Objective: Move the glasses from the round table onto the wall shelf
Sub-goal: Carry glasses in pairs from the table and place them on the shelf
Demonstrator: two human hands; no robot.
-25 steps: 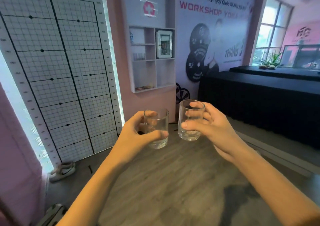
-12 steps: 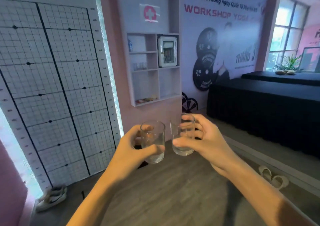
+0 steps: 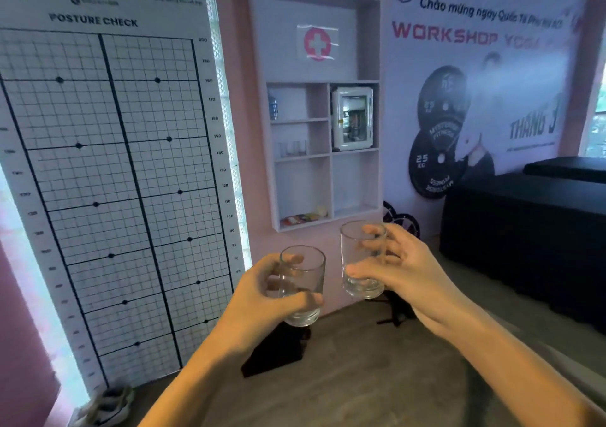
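My left hand (image 3: 262, 298) grips a clear empty glass (image 3: 305, 282), held upright in front of me. A second clear glass (image 3: 357, 262), a little higher and to the right, sits upright in my right hand (image 3: 403, 269). Straight ahead, the white wall shelf (image 3: 329, 151) hangs on the pink wall, its bottom edge just above the glasses. Several clear glasses (image 3: 292, 148) stand in its middle-left compartment. The round table is out of view.
A white first-aid box (image 3: 352, 118) fills the shelf's upper-right compartment; small packets (image 3: 303, 218) lie bottom left. A posture-check grid board (image 3: 108, 180) leans at the left, shoes (image 3: 108, 403) at its foot. A black-draped table (image 3: 531, 230) stands right. A dark object (image 3: 278, 351) lies on the floor below.
The shelf and wall have grown larger and nearer as I walk toward them. Both hands have kept their glasses, now raised closer to the shelf's bottom edge.
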